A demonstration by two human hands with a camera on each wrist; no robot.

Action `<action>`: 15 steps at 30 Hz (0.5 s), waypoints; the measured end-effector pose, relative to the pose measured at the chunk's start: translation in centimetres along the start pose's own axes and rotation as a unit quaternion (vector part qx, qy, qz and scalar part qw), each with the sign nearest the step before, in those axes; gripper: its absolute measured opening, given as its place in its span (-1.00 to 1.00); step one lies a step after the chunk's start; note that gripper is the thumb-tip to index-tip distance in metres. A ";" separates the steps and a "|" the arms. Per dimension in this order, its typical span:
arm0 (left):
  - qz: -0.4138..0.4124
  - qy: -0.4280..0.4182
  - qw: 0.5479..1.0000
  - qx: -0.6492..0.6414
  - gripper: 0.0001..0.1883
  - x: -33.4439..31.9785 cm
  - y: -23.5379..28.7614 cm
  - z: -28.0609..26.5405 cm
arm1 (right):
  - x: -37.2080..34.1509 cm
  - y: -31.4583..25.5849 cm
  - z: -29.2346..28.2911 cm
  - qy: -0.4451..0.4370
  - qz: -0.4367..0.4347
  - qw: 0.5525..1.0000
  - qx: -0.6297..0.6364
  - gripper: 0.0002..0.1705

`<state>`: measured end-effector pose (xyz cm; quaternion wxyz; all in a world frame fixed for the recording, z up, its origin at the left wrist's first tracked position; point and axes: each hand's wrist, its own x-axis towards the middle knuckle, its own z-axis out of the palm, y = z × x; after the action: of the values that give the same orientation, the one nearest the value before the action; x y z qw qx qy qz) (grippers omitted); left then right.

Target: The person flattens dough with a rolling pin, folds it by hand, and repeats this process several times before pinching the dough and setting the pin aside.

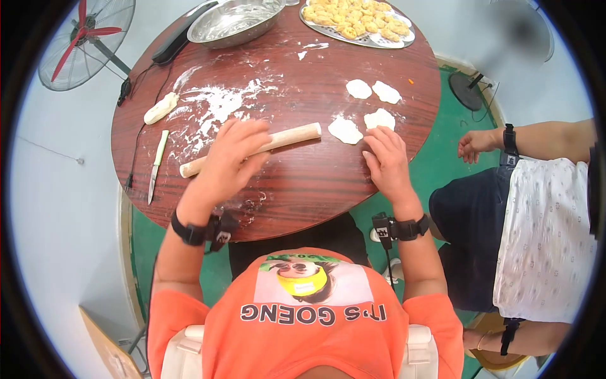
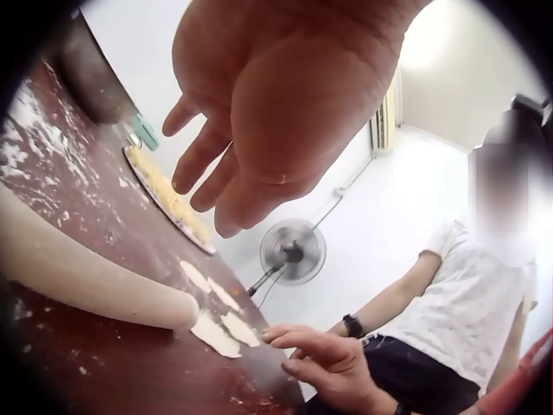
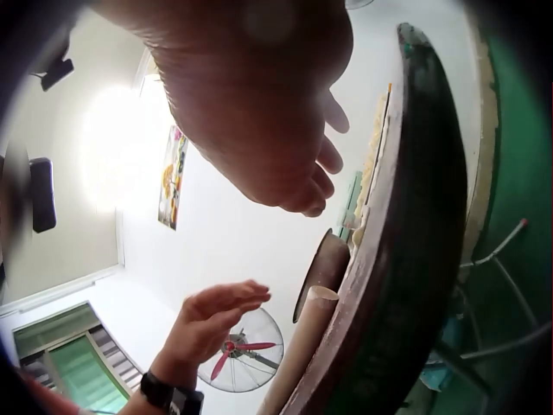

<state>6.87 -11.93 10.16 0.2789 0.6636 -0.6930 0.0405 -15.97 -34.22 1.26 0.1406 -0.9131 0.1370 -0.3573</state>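
Observation:
My left hand [image 1: 235, 161] hovers over the wooden rolling pin [image 1: 295, 136], fingers loosely bent and holding nothing; the left wrist view shows the pin [image 2: 95, 281] apart from the palm. Near the table's right edge, my right hand [image 1: 390, 165] has its fingertips right at the border of a flattened dough round [image 1: 380, 119]. Nothing shows between its relaxed fingers. Another dough round [image 1: 345, 130] lies just left of it, with two more [image 1: 358, 89] farther back. A lump of dough [image 1: 161, 108] and a knife with a pale green handle [image 1: 161, 148] lie at the left.
Flour [image 1: 221, 104] is spread over the round wooden table [image 1: 297, 208]. At the back are a metal basin [image 1: 235, 28], a black elongated device [image 1: 180, 38] with a cord, and a tray [image 1: 404, 43] of yellow pieces. Another person [image 1: 536, 234] is beside the table at right.

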 end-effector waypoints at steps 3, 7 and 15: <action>-0.062 0.054 0.997 0.012 -0.69 -4.5 0.1 0.4 | 0.9 0.4 1.3 -0.023 -0.001 0.999 -0.040 -0.70; -0.144 0.109 0.983 -0.015 -0.73 -8.5 0.7 0.1 | 1.9 0.2 2.1 -0.073 0.011 0.993 -0.095 -0.65; -0.116 0.136 0.984 -0.018 -0.76 -8.8 -0.6 -0.1 | 1.0 -0.2 2.1 0.020 0.024 0.997 -0.063 -0.56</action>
<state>7.11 -4.06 6.18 0.3850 0.7227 -0.5676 0.0854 -13.79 -34.04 0.44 0.0884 -0.9094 0.1844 -0.3622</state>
